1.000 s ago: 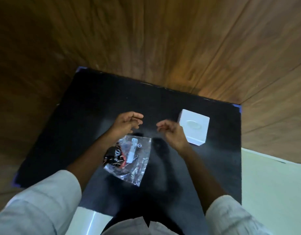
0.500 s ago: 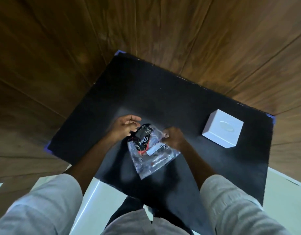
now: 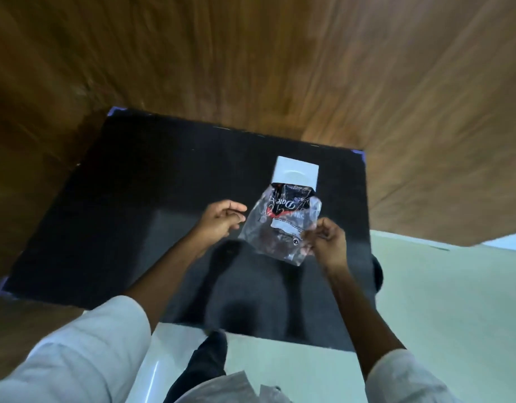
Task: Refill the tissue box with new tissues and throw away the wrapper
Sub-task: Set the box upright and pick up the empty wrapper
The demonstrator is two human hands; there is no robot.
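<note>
My right hand (image 3: 328,242) pinches the lower right edge of a clear plastic wrapper (image 3: 280,225) with black and red print and holds it up above the black table (image 3: 134,199). The wrapper looks flat and hangs in front of the near side of the white tissue box (image 3: 297,171), which stands on the table's far right part with an oval opening on top. My left hand (image 3: 222,219) hovers just left of the wrapper, fingers curled and apart, touching nothing.
Wooden panel walls (image 3: 251,53) rise behind and left of the table. A pale green floor (image 3: 440,301) lies to the right and in front. My dark trouser leg (image 3: 204,365) and white sleeves fill the bottom.
The wrapper has gone from lying on the table under both hands to hanging in my right hand. My left hand has let go. The view has swung, putting the box behind the wrapper.
</note>
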